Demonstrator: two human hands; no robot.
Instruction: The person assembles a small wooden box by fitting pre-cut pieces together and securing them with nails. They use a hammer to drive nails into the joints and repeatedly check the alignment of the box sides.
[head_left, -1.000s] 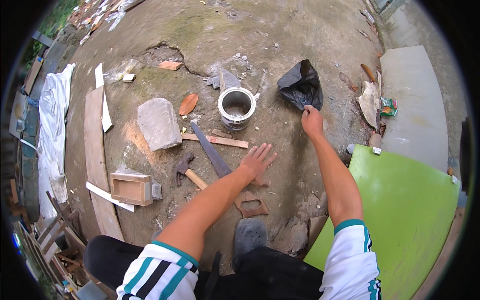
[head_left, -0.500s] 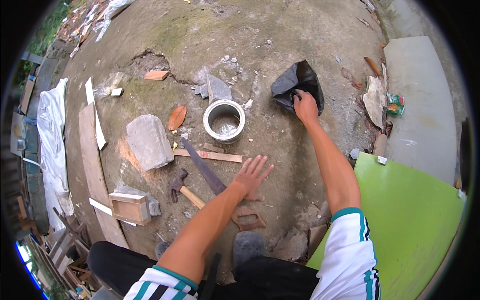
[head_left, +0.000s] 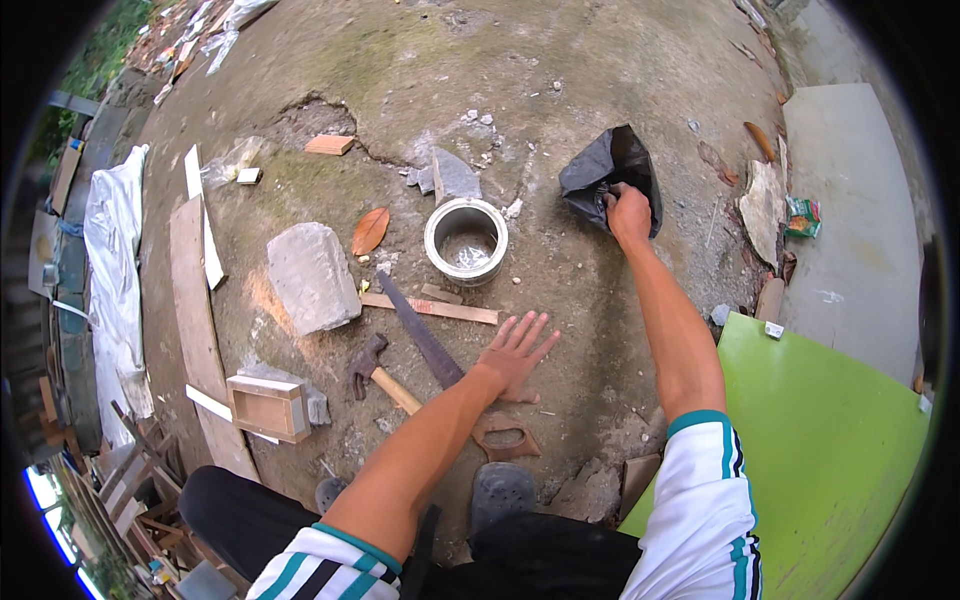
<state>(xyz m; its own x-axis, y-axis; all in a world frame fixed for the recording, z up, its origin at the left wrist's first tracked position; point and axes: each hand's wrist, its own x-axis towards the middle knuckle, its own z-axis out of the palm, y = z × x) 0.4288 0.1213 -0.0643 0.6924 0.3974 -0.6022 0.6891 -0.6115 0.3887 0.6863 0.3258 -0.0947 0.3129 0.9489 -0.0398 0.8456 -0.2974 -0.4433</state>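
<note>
My left hand (head_left: pixel 515 358) is open, fingers spread, over the bare ground by a short wooden strip (head_left: pixel 440 309) and a handsaw (head_left: pixel 425 333). The saw's wooden handle (head_left: pixel 505 437) lies below my wrist. My right hand (head_left: pixel 629 215) reaches into the mouth of a black plastic bag (head_left: pixel 590 178). Its fingers are curled, and the bag partly hides their tips and whatever they pinch. Left of the bag stands an open metal can (head_left: pixel 430 245) with small pale, shiny bits at its bottom. A claw hammer (head_left: pixel 395 388) with a wooden handle lies left of the saw, partly behind my left forearm.
A grey stone block (head_left: pixel 312 278) and a brown leaf (head_left: pixel 370 231) lie left of the can. Further left are a small wooden box (head_left: pixel 268 408), a long plank (head_left: pixel 203 335) and white sheeting (head_left: pixel 115 290). A green board (head_left: pixel 810 450) lies at the right, near my right arm.
The whole view has shifted slightly, so things sit a little further right. My right hand stays at the bag's mouth with its fingers inside; my left hand stays spread.
</note>
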